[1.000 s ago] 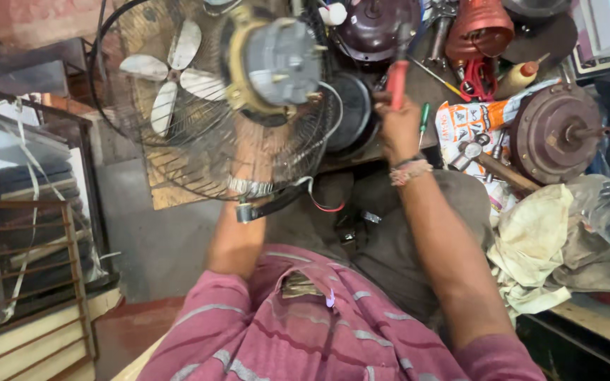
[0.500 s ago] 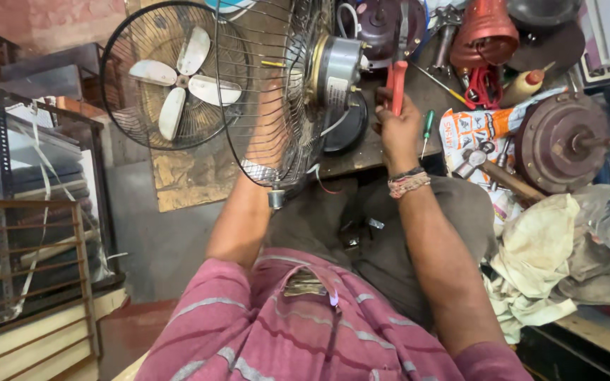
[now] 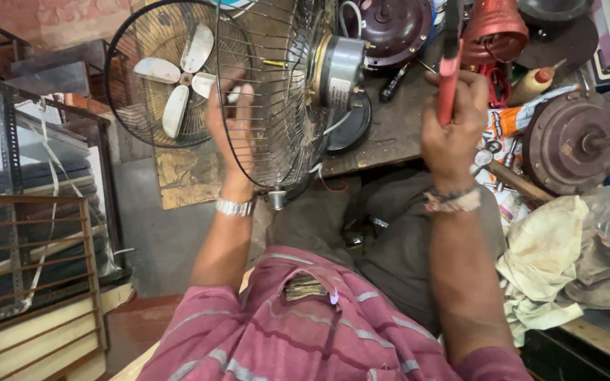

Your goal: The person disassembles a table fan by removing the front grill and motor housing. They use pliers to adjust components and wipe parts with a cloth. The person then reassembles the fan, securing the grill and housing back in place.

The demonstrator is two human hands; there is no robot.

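Left hand point(image 3: 233, 130) grips the wire fan guard point(image 3: 266, 99) from behind; right hand point(image 3: 452, 123), well to its right, clenches a red-handled tool point(image 3: 448, 77) upright.

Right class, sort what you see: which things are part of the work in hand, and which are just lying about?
In hand: left hand on wire fan guard; fan motor; right hand gripping red-handled tool.

Lying about: whole fan, brown motor housing, rags, red bottle.
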